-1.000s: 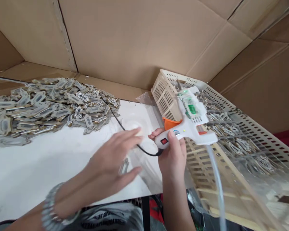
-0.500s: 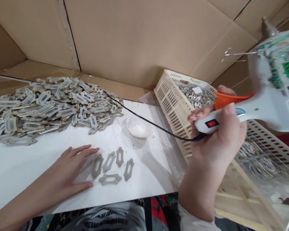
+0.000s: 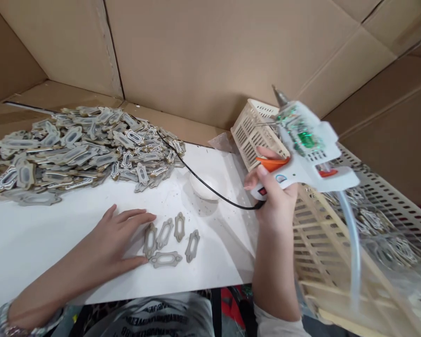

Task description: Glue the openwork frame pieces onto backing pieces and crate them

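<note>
My right hand (image 3: 275, 196) is wrapped round the handle of a white glue gun (image 3: 305, 145) with an orange trigger. Its metal nozzle points up and to the left, and a clear glue stick (image 3: 352, 248) hangs from its back end. On the white table (image 3: 210, 262), my left hand (image 3: 121, 241) rests with fingers apart, thumb and forefinger around the near side of a small group of flat grey frame-shaped pieces (image 3: 166, 259). Several of these pieces lie in a loose cluster; the leftmost piece (image 3: 149, 239) is between the thumb and forefinger, apparently not gripped.
A large heap of similar frame pieces (image 3: 87, 150) covers the table's back left. A small white bowl (image 3: 208, 185) stands mid-table, with the gun's black cord (image 3: 210, 188) passing over it. Cream plastic crates (image 3: 323, 243) with more pieces stand at right. Cardboard walls (image 3: 203, 56) enclose the back.
My right hand has brought the glue gun leftward and inward, from the right edge toward the table. My left hand has shifted slightly closer around the leftmost piece. The view has turned a little.
</note>
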Available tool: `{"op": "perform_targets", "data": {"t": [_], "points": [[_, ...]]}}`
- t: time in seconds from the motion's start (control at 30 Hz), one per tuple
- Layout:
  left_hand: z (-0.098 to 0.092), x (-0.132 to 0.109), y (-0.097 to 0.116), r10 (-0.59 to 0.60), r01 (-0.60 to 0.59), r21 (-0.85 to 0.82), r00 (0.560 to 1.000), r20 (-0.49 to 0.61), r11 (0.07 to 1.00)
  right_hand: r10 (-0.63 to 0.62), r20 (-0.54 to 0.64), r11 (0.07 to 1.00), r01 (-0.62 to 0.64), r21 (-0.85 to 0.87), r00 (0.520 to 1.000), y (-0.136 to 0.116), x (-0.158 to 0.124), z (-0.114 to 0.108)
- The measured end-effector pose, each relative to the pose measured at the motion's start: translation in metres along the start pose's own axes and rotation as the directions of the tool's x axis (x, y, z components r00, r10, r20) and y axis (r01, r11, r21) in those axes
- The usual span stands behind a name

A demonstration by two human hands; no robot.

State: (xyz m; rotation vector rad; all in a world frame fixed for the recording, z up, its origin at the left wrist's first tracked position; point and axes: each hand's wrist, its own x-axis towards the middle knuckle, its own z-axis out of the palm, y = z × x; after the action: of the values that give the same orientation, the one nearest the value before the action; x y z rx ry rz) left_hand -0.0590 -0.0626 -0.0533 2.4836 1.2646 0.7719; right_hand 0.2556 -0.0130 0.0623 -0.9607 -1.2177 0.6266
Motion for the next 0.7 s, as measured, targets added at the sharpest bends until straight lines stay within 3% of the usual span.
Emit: {"op": "perform_targets", "data": {"t": [0.23,0.33,0.57,0.7], "points": [[0.001,0.008,0.003,0.015,-0.015,-0.007,0.997,0.081,1.000,0.126,0.086,0.991,-0.122,-0.049,0.988,0.015,-0.013,-0.001],[-0.005,0.015,0.007,0.049,-0.049,-0.008,0.997,0.055,0.999,0.146,0.102,0.989,-0.141,-0.048,0.984,0.019,-0.018,-0.001],[-0.026,0.049,0.033,0.075,-0.065,0.050,0.970,-0.232,0.997,0.241,0.116,0.970,-0.243,-0.001,0.963,0.020,-0.028,0.010],[-0.034,0.081,0.053,0.145,-0.113,0.111,0.931,-0.334,0.987,0.391,0.173,0.914,-0.403,0.043,0.904,0.017,-0.039,0.030]]}}
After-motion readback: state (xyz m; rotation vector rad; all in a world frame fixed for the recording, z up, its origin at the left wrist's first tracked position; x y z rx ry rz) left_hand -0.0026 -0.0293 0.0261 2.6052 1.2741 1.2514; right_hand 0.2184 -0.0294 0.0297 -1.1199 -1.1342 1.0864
